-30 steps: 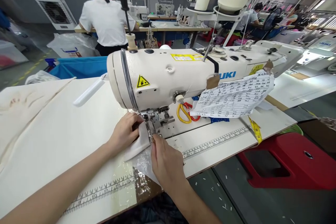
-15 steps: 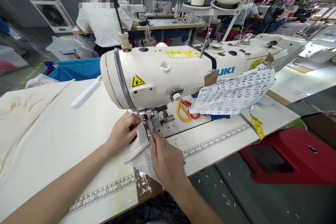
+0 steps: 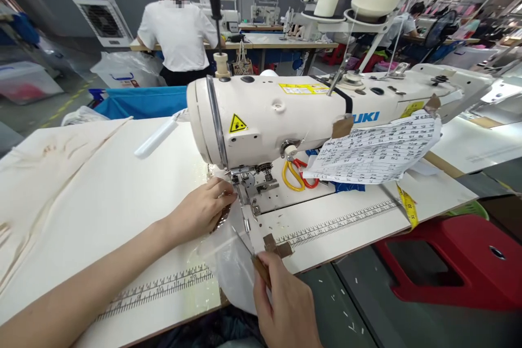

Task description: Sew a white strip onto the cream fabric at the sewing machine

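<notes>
Fabric, a white translucent piece, lies at six o'clock of the cream sewing machine's metal presser foot, not yet under it. Our left hand presses flat beside the foot; our right hand grips a wooden-handled pointed tool.

Red stool, scissors (yellow-handled)
</notes>
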A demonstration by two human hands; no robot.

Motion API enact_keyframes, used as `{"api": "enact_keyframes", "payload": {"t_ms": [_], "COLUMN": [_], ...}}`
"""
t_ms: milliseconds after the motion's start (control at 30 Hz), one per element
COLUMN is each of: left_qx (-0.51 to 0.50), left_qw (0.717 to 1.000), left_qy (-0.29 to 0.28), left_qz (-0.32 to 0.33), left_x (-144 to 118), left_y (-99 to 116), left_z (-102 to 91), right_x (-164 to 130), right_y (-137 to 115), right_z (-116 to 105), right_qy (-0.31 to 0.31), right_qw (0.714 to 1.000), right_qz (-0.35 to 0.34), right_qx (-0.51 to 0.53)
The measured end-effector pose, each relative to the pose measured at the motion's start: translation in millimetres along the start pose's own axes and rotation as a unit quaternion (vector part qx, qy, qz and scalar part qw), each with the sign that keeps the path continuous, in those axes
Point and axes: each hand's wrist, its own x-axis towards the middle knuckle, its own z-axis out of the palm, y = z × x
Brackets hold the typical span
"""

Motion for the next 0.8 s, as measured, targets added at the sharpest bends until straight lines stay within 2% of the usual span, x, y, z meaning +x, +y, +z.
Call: {"api": "enact_keyframes", "payload": {"t_ms": [133,267,467,800], "left_qx": [0.039,0.040,0.044,0.041], "left_qw": [0.998,0.995,0.997,0.995], "left_qy": [-0.008,0.014,0.030,0.022], "left_qz": [-0.049,-0.088,-0.057,-0.087], "left_x": [0,-4,-18,-16], "left_y": [19,33,32,34], "left_z": [8.5,18.1,25.5,26.1], "right_x": [-25,-24,-22,-10], "right_y": [6,15,21,16], "right_z": [-9,-15,-18,-16], "right_qy": [-0.015,-0.036,-0.039,-0.037], "right_qw": [1.000,0.999,0.996,0.997], "right_qz": [-0.003,-0.034,-0.078,-0.041], "right_qx": [0.009,-0.008,-0.033,-0.062]}}
